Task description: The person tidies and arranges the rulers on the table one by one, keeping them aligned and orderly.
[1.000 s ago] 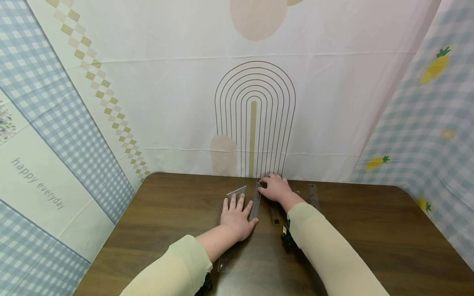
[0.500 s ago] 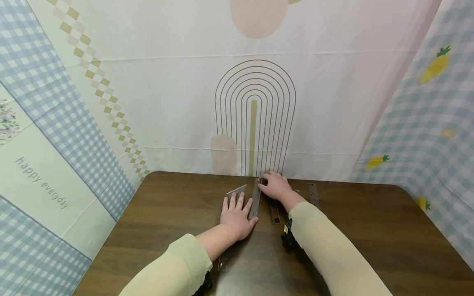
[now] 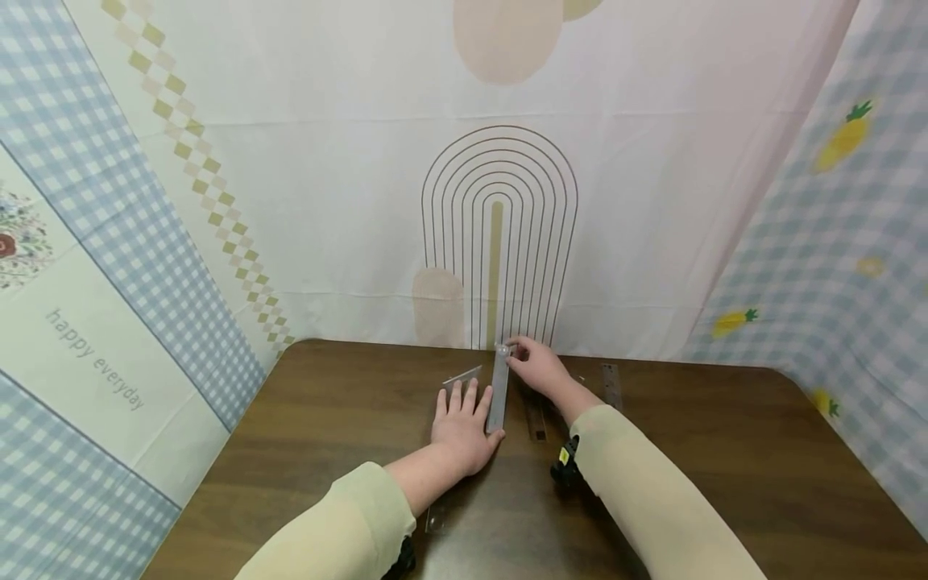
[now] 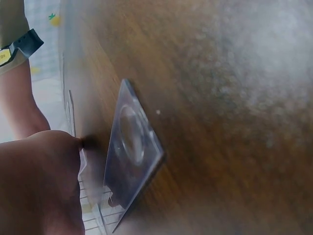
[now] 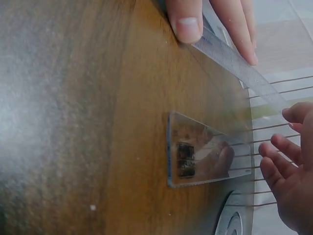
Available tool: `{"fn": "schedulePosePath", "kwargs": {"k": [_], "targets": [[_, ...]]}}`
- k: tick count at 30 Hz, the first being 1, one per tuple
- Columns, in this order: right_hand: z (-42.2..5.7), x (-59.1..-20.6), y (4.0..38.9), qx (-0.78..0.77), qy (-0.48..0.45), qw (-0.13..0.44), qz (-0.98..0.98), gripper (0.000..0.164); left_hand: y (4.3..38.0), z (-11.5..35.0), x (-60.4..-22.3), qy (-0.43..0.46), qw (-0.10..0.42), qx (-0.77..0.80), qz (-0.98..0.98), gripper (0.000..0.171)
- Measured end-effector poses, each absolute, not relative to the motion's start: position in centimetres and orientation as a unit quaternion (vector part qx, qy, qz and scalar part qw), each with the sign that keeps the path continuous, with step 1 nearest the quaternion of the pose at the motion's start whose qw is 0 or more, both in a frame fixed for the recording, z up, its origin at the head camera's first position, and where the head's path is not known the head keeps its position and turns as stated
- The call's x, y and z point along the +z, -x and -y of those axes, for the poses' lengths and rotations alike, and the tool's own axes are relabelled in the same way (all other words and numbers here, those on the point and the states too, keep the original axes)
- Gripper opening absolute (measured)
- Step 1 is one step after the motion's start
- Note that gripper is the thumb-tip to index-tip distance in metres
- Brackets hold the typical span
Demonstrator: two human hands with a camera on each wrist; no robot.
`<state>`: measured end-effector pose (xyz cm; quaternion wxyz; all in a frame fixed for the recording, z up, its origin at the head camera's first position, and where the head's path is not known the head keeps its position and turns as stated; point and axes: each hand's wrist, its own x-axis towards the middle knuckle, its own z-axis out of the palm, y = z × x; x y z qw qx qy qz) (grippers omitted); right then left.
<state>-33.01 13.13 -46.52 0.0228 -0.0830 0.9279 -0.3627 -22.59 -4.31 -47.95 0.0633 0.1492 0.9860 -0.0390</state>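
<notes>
My left hand [image 3: 461,435] lies with fingers spread on a clear plastic piece [image 3: 462,374], whose slanted far edge shows past the fingertips. A clear plate end with a round hole [image 4: 131,134] sticks out under the left wrist. Beside the left thumb runs a clear ruler [image 3: 497,399], its near end right at that hand. At the ruler's far end, my right hand [image 3: 540,369] pinches it between thumb and forefinger. The right wrist view shows the graduated ruler slanting between both hands, with the right fingertips [image 5: 293,112] at its end.
Another clear ruler with a black square [image 3: 536,419] lies below the right hand. A curved clear piece [image 5: 231,218] is partly visible beside it. Farther right lies a grey ruler with holes [image 3: 612,385]. The brown wooden table [image 3: 319,451] meets a patterned cloth [image 3: 348,242] at the back.
My right hand has shifted slightly left onto the ruler's far end, its forefinger now at the tip. The ruler's far end has moved slightly. The left hand has stayed in place.
</notes>
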Motion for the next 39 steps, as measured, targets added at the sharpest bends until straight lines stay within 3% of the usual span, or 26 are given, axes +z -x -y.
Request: {"fn": "schedulePosePath", "kwargs": {"k": [13, 23, 39], "targets": [[-13.4, -47.2, 33.3, -0.465, 0.069, 0.039, -0.882, 0.041, 23.1, 3.7, -48.0, -0.142, 0.056, -0.037, -0.988, 0.078], [-13.2, -47.8, 33.6, -0.515, 0.063, 0.066, -0.853, 0.057, 24.2, 2.9, -48.2, -0.122, 0.069, -0.036, -0.989, 0.078], [-12.4, -48.4, 33.1, -0.574, 0.025, 0.047, -0.817, 0.064, 24.4, 2.9, -48.4, -0.122, 0.067, -0.032, -0.990, 0.078]]}}
